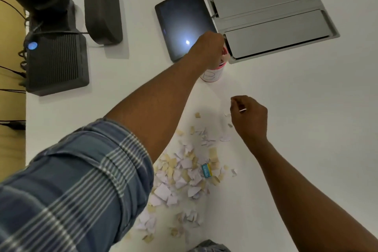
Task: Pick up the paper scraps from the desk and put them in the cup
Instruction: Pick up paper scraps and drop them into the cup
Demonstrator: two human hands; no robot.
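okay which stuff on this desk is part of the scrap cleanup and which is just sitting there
In the job: paper scraps, cup, left hand over the cup, right hand pinching a scrap.

Just lying about: tablet, black box, grey desk hatch.

The paper scraps [185, 172] — torn white and tan bits, one blue and yellow — lie in a loose heap on the white desk [306, 129], a few strays thinning out toward the cup. The cup [212, 74] stands upright beyond the heap — white with a pink rim, some scraps showing inside.
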